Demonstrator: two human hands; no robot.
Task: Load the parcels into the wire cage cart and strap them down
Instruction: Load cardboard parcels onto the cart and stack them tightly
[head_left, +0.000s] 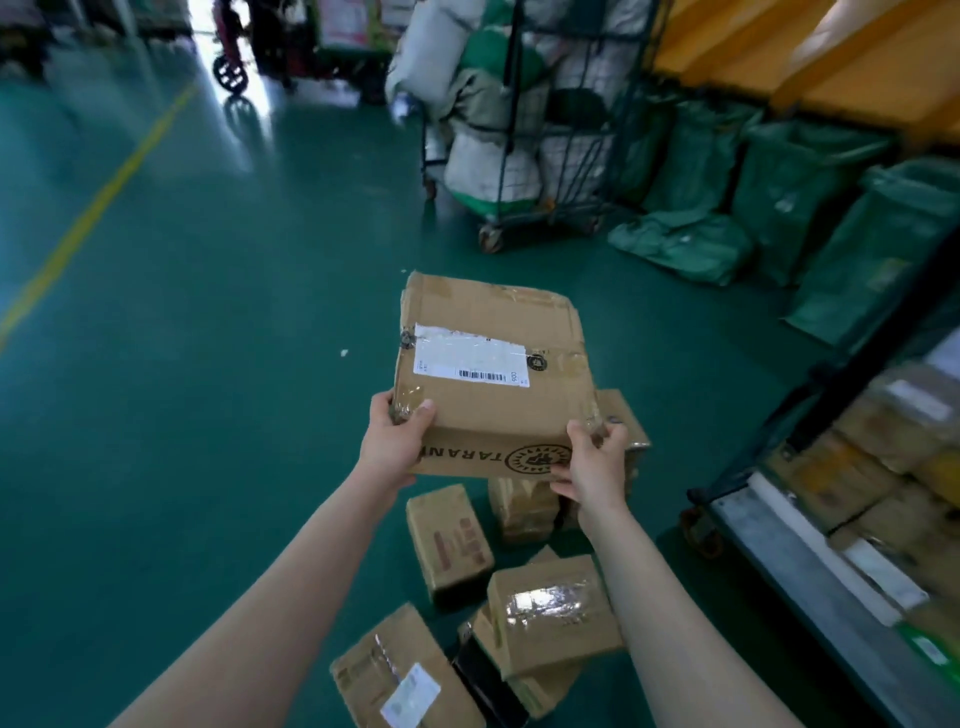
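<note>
I'm holding one big parcel (493, 374) out in front, left hand (397, 436) and right hand (589, 465) each clamping a near corner so it's sitting level for loading into the cage cart (779, 535) off to my right. Below my hands I'm counting roughly six more parcels (449, 540) waiting on the floor (208, 364).

Green floor (208, 312) under you, cardboard parcels (449, 540) heaped closest to you.
The taped parcels lie touching one another, some tilted, and a white scrap (344, 353) lies beyond them. You see a yellow line (98, 202) crossing on the left. A wheeled wire cage (524, 156) stuffed with sacks stands far off, green bags (680, 244) slumped beside it. A parcel-filled cart (810, 566) stands on your right.
</note>
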